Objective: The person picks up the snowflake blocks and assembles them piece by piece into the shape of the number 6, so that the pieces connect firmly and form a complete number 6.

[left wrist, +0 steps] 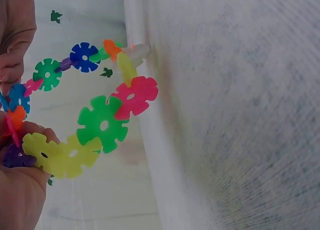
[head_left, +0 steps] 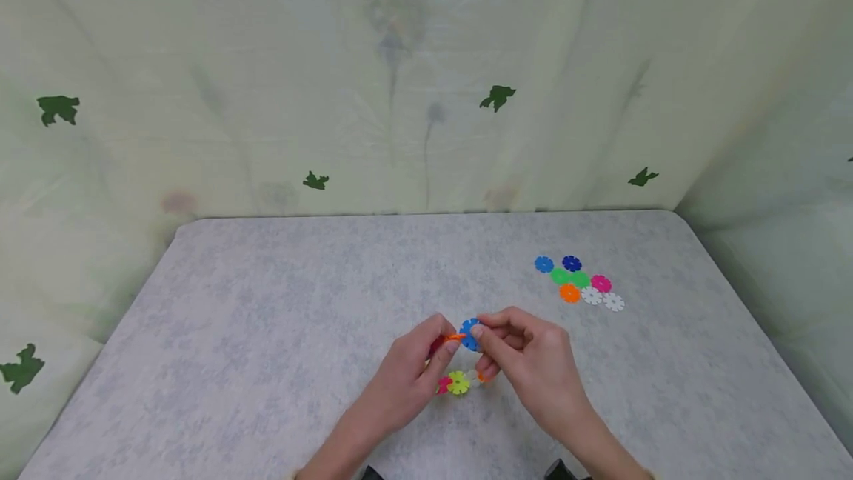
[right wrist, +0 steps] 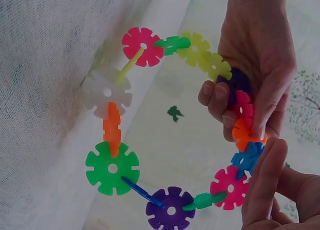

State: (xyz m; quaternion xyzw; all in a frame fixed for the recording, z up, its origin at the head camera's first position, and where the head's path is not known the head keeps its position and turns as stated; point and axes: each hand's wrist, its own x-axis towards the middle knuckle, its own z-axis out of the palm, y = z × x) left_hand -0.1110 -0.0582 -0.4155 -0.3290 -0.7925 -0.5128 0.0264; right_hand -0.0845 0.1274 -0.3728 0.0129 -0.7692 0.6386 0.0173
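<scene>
Notched plastic flower discs are linked edge to edge in a many-coloured loop that hangs below both hands. My left hand (head_left: 409, 369) pinches the loop near an orange disc (head_left: 455, 337), with a purple disc (left wrist: 19, 156) at its fingers in the left wrist view. My right hand (head_left: 538, 361) pinches a blue disc (head_left: 469, 333) between thumb and fingers, right against the orange one. The lower loop shows a yellow disc (head_left: 458, 383) in the head view. In the right wrist view, a green disc (right wrist: 112, 168) and a whitish disc (right wrist: 106, 92) hang farthest from the hands.
Loose discs lie flat in a group at the table's right: a light blue one (head_left: 543, 264), a dark blue one (head_left: 571, 264), green ones, a pink one (head_left: 601, 284), an orange one (head_left: 569, 293) and white ones. A pale curtain (head_left: 413, 95) stands behind the grey table (head_left: 300, 287).
</scene>
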